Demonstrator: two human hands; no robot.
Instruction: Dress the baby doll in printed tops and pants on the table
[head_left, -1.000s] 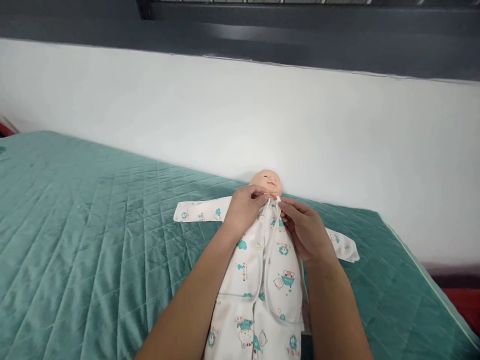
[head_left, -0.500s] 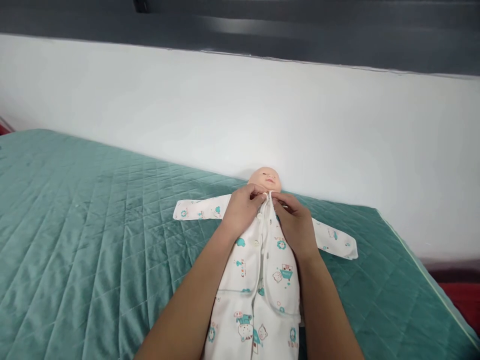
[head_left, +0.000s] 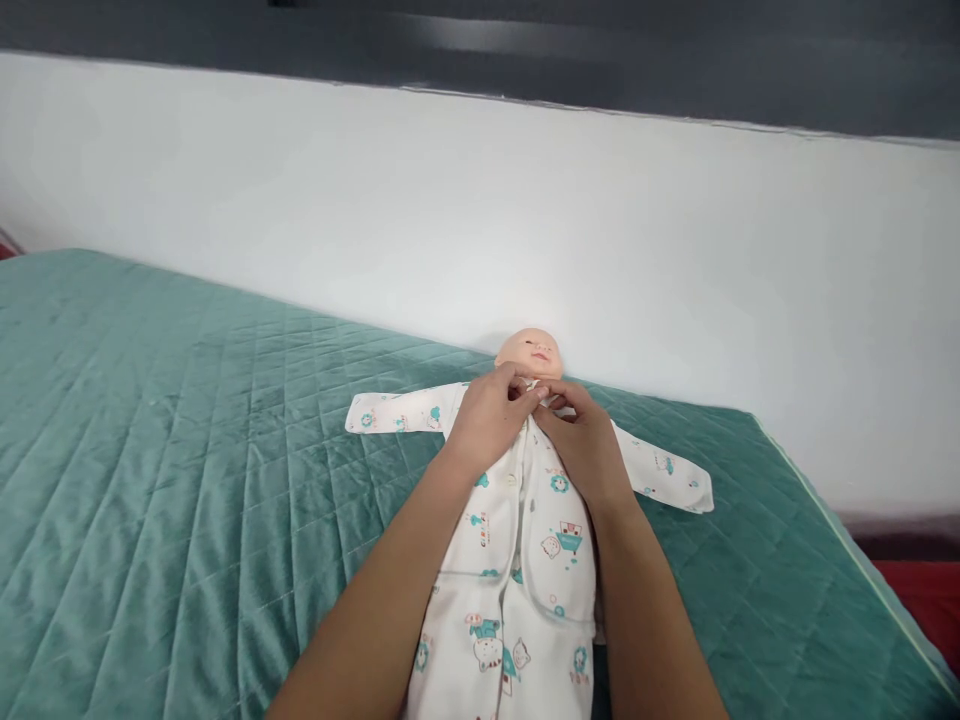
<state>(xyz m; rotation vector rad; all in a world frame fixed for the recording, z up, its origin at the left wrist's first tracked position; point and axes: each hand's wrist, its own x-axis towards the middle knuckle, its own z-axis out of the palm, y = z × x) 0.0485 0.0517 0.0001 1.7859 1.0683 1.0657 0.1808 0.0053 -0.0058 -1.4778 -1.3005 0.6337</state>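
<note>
A baby doll (head_left: 531,350) lies on its back with its head by the wall. It wears a white baby jacket (head_left: 559,555) printed with teal and red animals, over white trousers (head_left: 457,665) in the same print. Just below the doll's chin, my left hand (head_left: 491,415) pinches the jacket's collar edge. My right hand (head_left: 581,430) grips the other front edge at the neck, its fingertips meeting those of the left. Further down, the two front edges lie close together, with a pale button showing. The fingers hide the top fastening.
A green quilted cover (head_left: 187,480) spreads under the doll. Behind it rises a white wall (head_left: 450,210) with a dark panel (head_left: 525,60) above. Something red (head_left: 926,600) shows past the cover's right edge.
My hands have come together at the collar, drawing the two jacket edges closer until they meet under the chin. The view has tilted slightly.
</note>
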